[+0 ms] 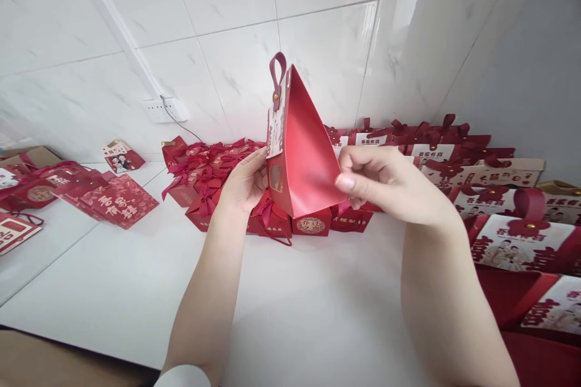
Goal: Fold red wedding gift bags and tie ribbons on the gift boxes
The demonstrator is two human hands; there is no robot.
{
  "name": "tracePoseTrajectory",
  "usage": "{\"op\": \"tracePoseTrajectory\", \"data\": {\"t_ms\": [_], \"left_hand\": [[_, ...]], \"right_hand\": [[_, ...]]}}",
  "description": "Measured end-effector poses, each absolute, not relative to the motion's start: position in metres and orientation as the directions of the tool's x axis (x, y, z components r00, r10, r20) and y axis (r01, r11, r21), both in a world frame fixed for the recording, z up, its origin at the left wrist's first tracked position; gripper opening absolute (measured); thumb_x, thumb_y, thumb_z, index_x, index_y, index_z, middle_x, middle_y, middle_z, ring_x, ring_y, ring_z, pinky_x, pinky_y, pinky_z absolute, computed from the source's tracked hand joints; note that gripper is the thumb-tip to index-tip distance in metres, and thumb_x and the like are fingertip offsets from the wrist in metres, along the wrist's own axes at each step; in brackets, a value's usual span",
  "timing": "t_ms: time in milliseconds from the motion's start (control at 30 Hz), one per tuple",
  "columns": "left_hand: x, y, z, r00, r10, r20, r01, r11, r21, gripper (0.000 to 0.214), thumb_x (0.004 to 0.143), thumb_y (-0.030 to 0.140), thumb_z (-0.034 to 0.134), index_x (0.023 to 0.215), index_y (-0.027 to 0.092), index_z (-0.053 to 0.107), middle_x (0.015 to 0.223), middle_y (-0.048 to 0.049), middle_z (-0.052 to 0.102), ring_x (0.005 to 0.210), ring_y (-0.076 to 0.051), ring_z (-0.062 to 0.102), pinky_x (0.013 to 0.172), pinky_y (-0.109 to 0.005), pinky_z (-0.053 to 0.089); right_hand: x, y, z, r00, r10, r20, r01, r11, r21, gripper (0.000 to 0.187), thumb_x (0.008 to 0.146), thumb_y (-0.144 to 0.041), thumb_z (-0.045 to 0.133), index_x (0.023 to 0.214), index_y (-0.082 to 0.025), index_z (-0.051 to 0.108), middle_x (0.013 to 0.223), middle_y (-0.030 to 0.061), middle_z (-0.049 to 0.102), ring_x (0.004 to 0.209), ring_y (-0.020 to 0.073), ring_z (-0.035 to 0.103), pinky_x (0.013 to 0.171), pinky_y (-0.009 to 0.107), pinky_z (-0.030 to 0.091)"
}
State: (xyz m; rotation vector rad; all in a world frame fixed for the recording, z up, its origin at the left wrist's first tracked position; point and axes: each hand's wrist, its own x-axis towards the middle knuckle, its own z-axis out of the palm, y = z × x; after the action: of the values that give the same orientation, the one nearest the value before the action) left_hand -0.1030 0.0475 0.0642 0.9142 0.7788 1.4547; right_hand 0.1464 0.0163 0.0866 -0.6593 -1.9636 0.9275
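Note:
I hold a red paper gift box [303, 151] up in front of me, partly folded, with a dark red strap handle on top and a patterned white front panel. My left hand [245, 181] grips its left lower edge, fingers pressed against the panel. My right hand [381, 178] pinches the box's right lower corner between thumb and fingers. The box hangs above the white surface [290, 302].
Small red ribbon-tied boxes [213, 175] are heaped behind my hands. Flat red and white gift boxes [512, 236] are stacked along the right. Red paper bags [118, 196] lie at the left. A wall socket with a cable [166, 110] sits on the tiled wall.

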Motion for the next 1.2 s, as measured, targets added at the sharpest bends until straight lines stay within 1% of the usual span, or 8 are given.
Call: {"op": "tracePoseTrajectory", "data": {"t_ms": [167, 300, 433, 567, 767, 867, 967, 1200], "left_hand": [[-0.104, 0.047, 0.064, 0.024, 0.992, 0.126, -0.425, -0.104, 0.899, 0.015, 0.091, 0.018, 0.061, 0.096, 0.012, 0.074, 0.092, -0.0070, 0.079, 0.075, -0.015, 0.074, 0.064, -0.021, 0.059], [-0.107, 0.045, 0.065, 0.068, 0.985, 0.157, -0.416, -0.115, 0.902, 0.010, 0.088, 0.020, 0.068, 0.090, 0.013, 0.075, 0.083, -0.0045, 0.077, 0.063, -0.011, 0.069, 0.055, -0.018, 0.055], [-0.107, 0.045, 0.064, 0.042, 0.987, 0.154, -0.370, -0.128, 0.920, 0.012, 0.084, 0.022, 0.074, 0.092, 0.014, 0.076, 0.088, -0.0059, 0.078, 0.070, -0.014, 0.072, 0.061, -0.020, 0.057], [-0.106, 0.044, 0.062, 0.065, 0.986, 0.155, -0.365, -0.121, 0.923, 0.017, 0.083, 0.025, 0.075, 0.097, 0.015, 0.077, 0.095, -0.0082, 0.079, 0.078, -0.017, 0.074, 0.070, -0.023, 0.059], [-0.103, 0.037, 0.065, 0.089, 0.988, 0.125, -0.224, -0.103, 0.969, 0.027, 0.083, 0.039, 0.076, 0.101, 0.019, 0.076, 0.093, -0.0058, 0.076, 0.072, -0.015, 0.069, 0.063, -0.024, 0.056], [-0.100, 0.030, 0.069, 0.115, 0.989, 0.095, -0.065, -0.088, 0.994, 0.050, 0.085, 0.059, 0.068, 0.120, 0.024, 0.071, 0.106, -0.0095, 0.074, 0.085, -0.020, 0.071, 0.073, -0.031, 0.059], [-0.097, 0.022, 0.069, 0.234, 0.969, 0.073, 0.012, -0.078, 0.997, 0.066, 0.082, 0.068, 0.065, 0.137, 0.032, 0.061, 0.130, -0.0131, 0.067, 0.117, -0.031, 0.066, 0.090, -0.042, 0.057], [-0.088, 0.015, 0.068, 0.307, 0.945, 0.117, 0.109, -0.157, 0.982, 0.080, 0.079, 0.043, 0.080, 0.150, 0.042, 0.043, 0.146, -0.0062, 0.058, 0.130, -0.031, 0.058, 0.108, -0.045, 0.046]], "right_hand": [[0.145, 0.019, 0.084, -0.609, 0.722, 0.330, 0.168, 0.523, -0.835, 0.035, 0.091, -0.051, 0.065, 0.073, -0.022, 0.057, 0.065, -0.0017, 0.053, 0.056, 0.0129, 0.046, 0.049, 0.028, 0.031], [0.145, 0.023, 0.082, -0.601, 0.729, 0.326, 0.161, 0.510, -0.845, 0.037, 0.096, -0.051, 0.058, 0.072, -0.022, 0.057, 0.065, -0.0019, 0.049, 0.056, 0.0125, 0.044, 0.050, 0.028, 0.033], [0.144, 0.027, 0.079, -0.582, 0.733, 0.352, 0.096, 0.492, -0.865, 0.038, 0.097, -0.050, 0.056, 0.072, -0.021, 0.057, 0.069, -0.0011, 0.052, 0.058, 0.0122, 0.045, 0.053, 0.027, 0.035], [0.141, 0.029, 0.076, -0.484, 0.776, 0.405, 0.133, 0.522, -0.842, 0.044, 0.098, -0.053, 0.052, 0.068, -0.021, 0.052, 0.066, -0.0005, 0.048, 0.058, 0.0128, 0.042, 0.054, 0.028, 0.033], [0.140, 0.029, 0.076, -0.315, 0.808, 0.497, 0.278, 0.580, -0.766, 0.049, 0.099, -0.055, 0.047, 0.064, -0.021, 0.043, 0.063, 0.0010, 0.045, 0.056, 0.0136, 0.040, 0.052, 0.030, 0.030], [0.138, 0.030, 0.076, -0.271, 0.774, 0.573, 0.376, 0.633, -0.677, 0.051, 0.099, -0.055, 0.045, 0.061, -0.022, 0.034, 0.058, 0.0002, 0.037, 0.053, 0.0133, 0.033, 0.050, 0.030, 0.025], [0.133, 0.032, 0.074, -0.280, 0.728, 0.626, 0.481, 0.670, -0.565, 0.050, 0.101, -0.049, 0.042, 0.062, -0.022, 0.026, 0.056, -0.0010, 0.031, 0.052, 0.0126, 0.028, 0.051, 0.031, 0.023], [0.118, 0.026, 0.073, -0.308, 0.687, 0.659, 0.525, 0.700, -0.485, 0.046, 0.102, -0.039, 0.040, 0.063, -0.022, 0.023, 0.052, -0.0027, 0.028, 0.050, 0.0123, 0.024, 0.052, 0.032, 0.020]]}}
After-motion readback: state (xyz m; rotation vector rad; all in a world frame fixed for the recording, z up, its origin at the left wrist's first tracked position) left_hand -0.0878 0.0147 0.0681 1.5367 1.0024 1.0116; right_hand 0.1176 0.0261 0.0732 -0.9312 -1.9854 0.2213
